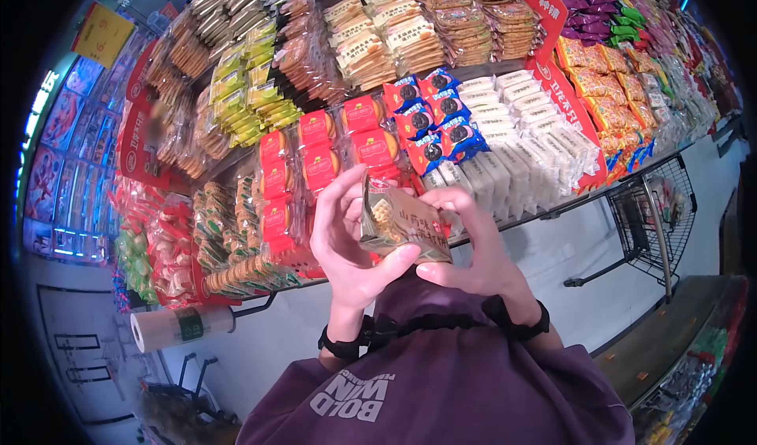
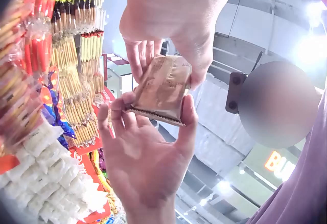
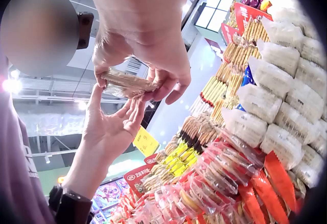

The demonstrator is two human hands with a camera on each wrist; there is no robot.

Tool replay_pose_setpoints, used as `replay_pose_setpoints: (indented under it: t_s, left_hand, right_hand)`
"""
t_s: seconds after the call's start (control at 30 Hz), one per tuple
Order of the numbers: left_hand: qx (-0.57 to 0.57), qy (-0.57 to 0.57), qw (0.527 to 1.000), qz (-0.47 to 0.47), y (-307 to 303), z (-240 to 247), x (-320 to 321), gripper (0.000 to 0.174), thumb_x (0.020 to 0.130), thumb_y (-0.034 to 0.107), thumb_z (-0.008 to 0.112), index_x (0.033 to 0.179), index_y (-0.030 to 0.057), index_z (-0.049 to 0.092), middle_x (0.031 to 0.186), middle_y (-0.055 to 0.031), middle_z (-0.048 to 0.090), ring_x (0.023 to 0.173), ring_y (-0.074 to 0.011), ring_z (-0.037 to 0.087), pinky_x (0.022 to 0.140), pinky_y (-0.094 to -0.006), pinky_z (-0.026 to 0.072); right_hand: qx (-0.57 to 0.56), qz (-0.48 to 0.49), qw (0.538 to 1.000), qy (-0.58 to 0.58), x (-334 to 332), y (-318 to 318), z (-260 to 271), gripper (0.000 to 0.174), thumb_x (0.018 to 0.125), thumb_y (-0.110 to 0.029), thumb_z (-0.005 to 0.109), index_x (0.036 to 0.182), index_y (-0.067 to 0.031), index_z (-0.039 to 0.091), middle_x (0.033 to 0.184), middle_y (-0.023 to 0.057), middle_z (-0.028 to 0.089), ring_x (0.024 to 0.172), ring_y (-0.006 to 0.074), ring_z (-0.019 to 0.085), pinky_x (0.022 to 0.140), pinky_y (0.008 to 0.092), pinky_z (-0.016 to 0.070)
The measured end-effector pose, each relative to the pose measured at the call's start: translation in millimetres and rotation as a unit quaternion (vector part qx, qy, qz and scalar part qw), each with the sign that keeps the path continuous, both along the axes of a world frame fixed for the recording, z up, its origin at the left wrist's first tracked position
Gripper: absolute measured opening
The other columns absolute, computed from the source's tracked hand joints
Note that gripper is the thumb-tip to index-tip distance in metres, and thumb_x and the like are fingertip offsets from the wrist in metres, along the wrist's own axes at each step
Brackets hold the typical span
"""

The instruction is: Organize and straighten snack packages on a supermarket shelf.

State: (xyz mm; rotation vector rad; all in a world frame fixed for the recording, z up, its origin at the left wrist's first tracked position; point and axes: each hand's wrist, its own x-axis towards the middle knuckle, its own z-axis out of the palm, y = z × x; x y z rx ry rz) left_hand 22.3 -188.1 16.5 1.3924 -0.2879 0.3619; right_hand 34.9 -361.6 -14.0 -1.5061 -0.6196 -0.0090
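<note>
A small brown cracker packet (image 1: 406, 224), printed with a picture of crackers and Chinese characters, is held up in front of the chest between both hands. My left hand (image 1: 347, 244) grips its left end, thumb along the lower edge and fingers at the far side. At the other end my right hand (image 1: 477, 248) pinches it between thumb and index finger. In the left wrist view the packet (image 2: 161, 88) shows a plain tan face and a crimped seal near the right hand (image 2: 148, 162). The right wrist view shows the packet (image 3: 127, 83) nearly edge-on.
Beyond the hands slopes a display of snacks: red-labelled round biscuits (image 1: 321, 165), blue cookie packets (image 1: 457, 136), white packets (image 1: 536, 161) and yellow packets (image 1: 236, 90). A roll of plastic bags (image 1: 181, 327) hangs at the left. A wire basket (image 1: 646, 216) stands at the right.
</note>
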Motion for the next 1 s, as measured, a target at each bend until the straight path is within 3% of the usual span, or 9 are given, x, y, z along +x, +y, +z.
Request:
replay_pose_setpoints:
  t_s: [0.1, 0.23, 0.37, 0.5, 0.53, 0.67, 0.8, 0.9, 1.0]
  left_hand:
    - [0.018, -0.039, 0.999, -0.013, 7, -2, 5, 0.093, 0.062, 0.012, 0.088, 0.136, -0.0066, 0.036, 0.117, -0.0178, 0.059, 0.11, -0.0237, 0.06, 0.096, -0.0361, 0.0481]
    - [0.017, -0.027, 0.998, -0.061, 21, -6, 4, 0.099, 0.057, 0.01, 0.092, 0.137, -0.0058, 0.035, 0.121, -0.0211, 0.057, 0.113, -0.0249, 0.058, 0.098, -0.0373, 0.0464]
    - [0.024, -0.014, 0.998, -0.061, 27, -8, -1, 0.09, 0.062, -0.003, 0.086, 0.136, -0.0061, 0.034, 0.122, -0.022, 0.056, 0.116, -0.0244, 0.056, 0.098, -0.0375, 0.0487]
    - [0.062, 0.029, 0.997, -0.018, 31, -16, -7, 0.061, 0.069, -0.014, 0.077, 0.123, -0.0058, 0.049, 0.118, -0.0207, 0.06, 0.113, -0.0242, 0.059, 0.094, -0.0367, 0.0522]
    - [0.008, 0.013, 1.0, 0.012, 23, -14, -4, 0.038, 0.069, -0.011, 0.077, 0.102, -0.0019, 0.061, 0.105, -0.0165, 0.067, 0.105, -0.0255, 0.063, 0.091, -0.0381, 0.0529]
    - [0.082, -0.105, 0.991, 0.024, 25, -18, 7, 0.02, 0.066, 0.003, 0.083, 0.073, 0.0066, 0.064, 0.084, -0.0093, 0.072, 0.096, -0.0289, 0.066, 0.085, -0.0407, 0.0506]
    - [0.116, -0.138, 0.983, 0.022, 27, -20, 6, 0.021, 0.065, 0.006, 0.084, 0.075, 0.0065, 0.065, 0.085, -0.0098, 0.073, 0.096, -0.0282, 0.066, 0.085, -0.04, 0.0501]
    - [0.126, -0.131, 0.983, 0.009, 27, -18, 6, 0.023, 0.065, 0.006, 0.084, 0.079, 0.0053, 0.066, 0.088, -0.0101, 0.073, 0.095, -0.0269, 0.066, 0.083, -0.0385, 0.0498]
    - [0.108, -0.085, 0.99, -0.01, 24, -14, 3, 0.03, 0.063, 0.002, 0.083, 0.089, 0.0007, 0.067, 0.093, -0.0128, 0.072, 0.091, -0.0243, 0.066, 0.082, -0.0355, 0.0488]
  right_hand:
    - [0.03, -0.026, 0.997, -0.065, 10, -4, 5, 0.071, 0.067, -0.019, 0.085, 0.125, -0.0039, 0.047, 0.114, 0.0087, 0.054, 0.107, 0.0182, 0.055, 0.09, 0.0334, 0.0451]
    - [0.028, 0.016, 0.999, -0.025, 19, -9, 22, 0.068, 0.063, -0.01, 0.083, 0.122, -0.0044, 0.051, 0.114, 0.0082, 0.055, 0.107, 0.0181, 0.055, 0.091, 0.0329, 0.0449]
    - [0.033, 0.007, 0.997, -0.069, 23, -2, 22, 0.057, 0.064, -0.001, 0.078, 0.116, -0.0054, 0.054, 0.111, 0.01, 0.057, 0.103, 0.0216, 0.058, 0.089, 0.0335, 0.0461]
    - [0.019, -0.054, 0.987, -0.149, 25, 11, 15, 0.05, 0.066, 0.007, 0.07, 0.113, -0.0067, 0.056, 0.106, 0.0109, 0.06, 0.098, 0.0275, 0.059, 0.084, 0.0354, 0.0479]
    - [0.002, -0.069, 0.982, -0.174, 26, 13, 10, 0.051, 0.066, 0.008, 0.069, 0.112, -0.0069, 0.056, 0.105, 0.0104, 0.06, 0.096, 0.0276, 0.059, 0.083, 0.0356, 0.048]
    - [-0.026, -0.094, 0.971, -0.219, 21, 11, 13, 0.042, 0.058, 0.007, 0.071, 0.096, -0.0085, 0.06, 0.094, 0.0051, 0.064, 0.089, 0.0253, 0.059, 0.076, 0.0346, 0.0475]
    - [-0.045, -0.121, 0.958, -0.255, 15, 11, 15, 0.034, 0.055, 0.004, 0.073, 0.084, -0.0094, 0.06, 0.091, 0.003, 0.065, 0.086, 0.0244, 0.06, 0.074, 0.0343, 0.0473]
    - [-0.032, -0.109, 0.962, -0.25, 18, 9, 15, 0.033, 0.057, 0.004, 0.073, 0.085, -0.0086, 0.061, 0.09, 0.0034, 0.066, 0.085, 0.0247, 0.061, 0.073, 0.034, 0.0479]
    - [0.024, -0.073, 0.986, -0.146, 16, 9, 10, 0.036, 0.064, 0.004, 0.073, 0.096, -0.0057, 0.06, 0.095, 0.007, 0.065, 0.088, 0.0222, 0.063, 0.075, 0.0324, 0.0502]
